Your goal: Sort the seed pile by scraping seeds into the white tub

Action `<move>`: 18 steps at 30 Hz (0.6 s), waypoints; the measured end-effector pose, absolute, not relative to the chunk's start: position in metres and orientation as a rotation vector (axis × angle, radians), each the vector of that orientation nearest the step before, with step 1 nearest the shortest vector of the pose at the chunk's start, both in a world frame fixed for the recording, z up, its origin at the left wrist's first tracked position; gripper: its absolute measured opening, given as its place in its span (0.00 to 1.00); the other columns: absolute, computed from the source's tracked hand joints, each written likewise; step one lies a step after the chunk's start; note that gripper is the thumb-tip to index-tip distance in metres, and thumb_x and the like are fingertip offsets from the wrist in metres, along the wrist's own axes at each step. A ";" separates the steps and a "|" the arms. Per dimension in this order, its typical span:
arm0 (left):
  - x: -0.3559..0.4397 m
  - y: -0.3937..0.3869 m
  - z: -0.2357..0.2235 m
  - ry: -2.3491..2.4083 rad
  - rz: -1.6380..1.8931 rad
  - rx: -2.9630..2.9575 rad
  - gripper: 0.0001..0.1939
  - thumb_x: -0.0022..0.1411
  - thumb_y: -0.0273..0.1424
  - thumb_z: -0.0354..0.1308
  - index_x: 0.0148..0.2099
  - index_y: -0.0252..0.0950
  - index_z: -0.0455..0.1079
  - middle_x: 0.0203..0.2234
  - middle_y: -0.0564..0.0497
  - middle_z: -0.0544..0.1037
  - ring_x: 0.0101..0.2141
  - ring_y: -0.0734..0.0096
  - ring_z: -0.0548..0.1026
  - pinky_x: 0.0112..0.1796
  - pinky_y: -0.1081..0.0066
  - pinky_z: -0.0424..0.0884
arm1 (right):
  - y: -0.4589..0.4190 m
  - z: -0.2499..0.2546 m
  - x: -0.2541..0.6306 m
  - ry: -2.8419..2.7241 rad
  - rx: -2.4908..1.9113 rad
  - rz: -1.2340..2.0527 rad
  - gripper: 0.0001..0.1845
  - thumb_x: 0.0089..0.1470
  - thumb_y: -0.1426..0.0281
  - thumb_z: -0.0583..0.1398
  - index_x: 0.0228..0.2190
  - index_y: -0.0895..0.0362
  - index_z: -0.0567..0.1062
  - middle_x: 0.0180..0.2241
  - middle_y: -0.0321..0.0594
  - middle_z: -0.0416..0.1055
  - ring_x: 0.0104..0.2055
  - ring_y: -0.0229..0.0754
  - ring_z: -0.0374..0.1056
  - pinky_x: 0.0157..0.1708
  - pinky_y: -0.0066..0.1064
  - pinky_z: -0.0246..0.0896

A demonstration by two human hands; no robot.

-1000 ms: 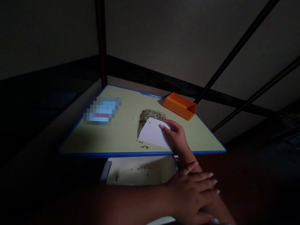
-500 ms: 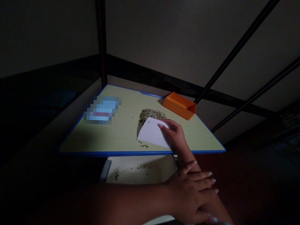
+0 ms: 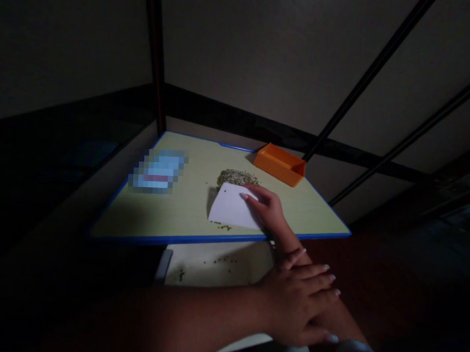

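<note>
My right hand [image 3: 265,204] pinches the right edge of a white flat scraper [image 3: 234,204], which has a small hole near one corner. The scraper stands tilted on the table [image 3: 179,210], at the near side of a heap of small green and white grains [image 3: 238,176], and hides part of it. A few loose grains [image 3: 225,227] lie below its lower edge. Across my right forearm rests my left hand [image 3: 299,301], its fingers spread and nothing else in it.
An orange open tray [image 3: 280,170] sits at the table's back right. At the left lies a blurred light-blue item [image 3: 159,170]. Under the table's blue front edge is an off-white bin [image 3: 215,268] with scattered grains inside. A wall [image 3: 263,58] stands behind.
My right hand has moved the scraper slightly left along the near side of the heap. My left hand stays on the forearm. The view has shifted a little.
</note>
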State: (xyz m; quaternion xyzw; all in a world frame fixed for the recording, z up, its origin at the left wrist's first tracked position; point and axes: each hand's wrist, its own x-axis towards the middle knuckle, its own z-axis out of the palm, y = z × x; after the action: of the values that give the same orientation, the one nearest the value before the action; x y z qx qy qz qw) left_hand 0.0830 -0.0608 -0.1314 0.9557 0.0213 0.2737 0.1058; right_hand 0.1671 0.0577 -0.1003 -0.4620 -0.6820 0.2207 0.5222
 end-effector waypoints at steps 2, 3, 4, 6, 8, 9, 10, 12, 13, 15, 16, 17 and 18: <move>0.083 -0.061 -0.131 0.065 0.805 2.823 0.31 0.70 0.47 0.42 0.66 0.32 0.54 0.65 0.46 0.59 0.67 0.64 0.48 0.65 0.49 0.35 | 0.058 -0.101 0.167 -1.635 -1.091 0.555 0.15 0.50 0.62 0.66 0.40 0.51 0.81 0.44 0.41 0.79 0.49 0.45 0.73 0.53 0.40 0.65; 0.082 -0.061 -0.130 0.063 0.801 2.828 0.31 0.70 0.47 0.42 0.66 0.32 0.55 0.65 0.45 0.59 0.67 0.63 0.48 0.65 0.48 0.36 | 0.058 -0.101 0.168 -1.635 -1.086 0.567 0.15 0.49 0.62 0.66 0.40 0.51 0.81 0.44 0.40 0.79 0.49 0.45 0.73 0.53 0.40 0.65; 0.082 -0.061 -0.130 0.058 0.793 2.833 0.31 0.70 0.47 0.42 0.66 0.32 0.55 0.65 0.45 0.59 0.67 0.63 0.48 0.65 0.48 0.37 | 0.059 -0.102 0.168 -1.637 -1.081 0.578 0.15 0.49 0.62 0.66 0.40 0.51 0.81 0.44 0.40 0.79 0.48 0.45 0.74 0.53 0.41 0.66; 0.082 -0.060 -0.129 0.055 0.773 2.843 0.31 0.70 0.48 0.43 0.66 0.32 0.55 0.65 0.45 0.58 0.67 0.63 0.49 0.65 0.48 0.38 | 0.059 -0.103 0.168 -1.642 -1.073 0.598 0.15 0.49 0.63 0.67 0.40 0.50 0.81 0.43 0.40 0.80 0.48 0.45 0.74 0.53 0.41 0.66; 0.082 -0.061 -0.129 0.062 0.772 2.847 0.32 0.69 0.48 0.44 0.66 0.32 0.54 0.65 0.45 0.58 0.67 0.63 0.49 0.65 0.48 0.39 | 0.059 -0.104 0.168 -1.643 -1.062 0.617 0.14 0.48 0.64 0.67 0.40 0.50 0.81 0.43 0.40 0.80 0.47 0.45 0.74 0.53 0.41 0.66; 0.082 -0.061 -0.129 0.064 0.778 2.849 0.32 0.69 0.48 0.44 0.66 0.32 0.54 0.65 0.45 0.58 0.67 0.63 0.49 0.65 0.48 0.39 | 0.059 -0.104 0.168 -1.642 -1.056 0.626 0.14 0.48 0.64 0.67 0.40 0.50 0.81 0.43 0.39 0.80 0.47 0.45 0.74 0.52 0.42 0.66; 0.082 -0.061 -0.129 0.067 0.784 2.849 0.32 0.69 0.48 0.44 0.66 0.32 0.54 0.65 0.45 0.58 0.67 0.63 0.49 0.65 0.48 0.39 | 0.059 -0.104 0.168 -1.641 -1.050 0.635 0.14 0.48 0.64 0.67 0.40 0.50 0.81 0.43 0.39 0.80 0.47 0.45 0.74 0.52 0.42 0.66; 0.083 -0.062 -0.130 0.065 0.786 2.854 0.32 0.69 0.48 0.44 0.65 0.32 0.55 0.65 0.46 0.58 0.67 0.64 0.49 0.65 0.48 0.40 | 0.058 -0.104 0.168 -1.639 -1.042 0.654 0.14 0.48 0.64 0.68 0.39 0.50 0.81 0.43 0.40 0.80 0.47 0.45 0.74 0.52 0.42 0.66; 0.082 -0.062 -0.130 0.066 0.780 2.858 0.32 0.69 0.48 0.44 0.65 0.32 0.55 0.65 0.46 0.59 0.67 0.63 0.49 0.65 0.48 0.40 | 0.057 -0.104 0.168 -1.639 -1.040 0.663 0.14 0.48 0.64 0.68 0.39 0.49 0.81 0.43 0.40 0.80 0.47 0.45 0.74 0.52 0.43 0.66; 0.082 -0.062 -0.129 0.065 0.768 2.865 0.32 0.69 0.48 0.44 0.65 0.32 0.55 0.65 0.46 0.59 0.67 0.63 0.49 0.65 0.48 0.41 | 0.057 -0.104 0.168 -1.646 -1.036 0.680 0.14 0.48 0.64 0.68 0.39 0.49 0.81 0.43 0.40 0.80 0.47 0.45 0.74 0.52 0.43 0.66; 0.082 -0.062 -0.128 0.065 0.765 2.867 0.32 0.69 0.48 0.44 0.65 0.32 0.55 0.65 0.46 0.59 0.67 0.63 0.50 0.65 0.48 0.41 | 0.056 -0.104 0.168 -1.652 -1.033 0.688 0.14 0.48 0.64 0.68 0.39 0.48 0.81 0.43 0.40 0.79 0.47 0.45 0.74 0.53 0.44 0.66; 0.082 -0.062 -0.128 0.063 0.764 2.868 0.31 0.69 0.48 0.44 0.65 0.32 0.55 0.65 0.46 0.59 0.67 0.63 0.49 0.65 0.48 0.41 | 0.056 -0.104 0.168 -1.659 -1.030 0.696 0.14 0.48 0.64 0.68 0.39 0.48 0.81 0.43 0.39 0.79 0.47 0.45 0.74 0.53 0.44 0.66; 0.082 -0.062 -0.127 0.062 0.764 2.868 0.31 0.69 0.48 0.44 0.65 0.32 0.56 0.65 0.46 0.59 0.67 0.63 0.49 0.65 0.48 0.42 | 0.056 -0.104 0.168 -1.665 -1.028 0.704 0.14 0.48 0.63 0.68 0.40 0.48 0.81 0.43 0.39 0.79 0.47 0.45 0.74 0.53 0.44 0.66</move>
State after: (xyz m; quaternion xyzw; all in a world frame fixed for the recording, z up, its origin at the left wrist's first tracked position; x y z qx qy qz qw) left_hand 0.0820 -0.0617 -0.1272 0.9625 0.0209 0.2564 0.0861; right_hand 0.1681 0.0560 -0.1040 -0.4263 -0.6905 0.2920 0.5062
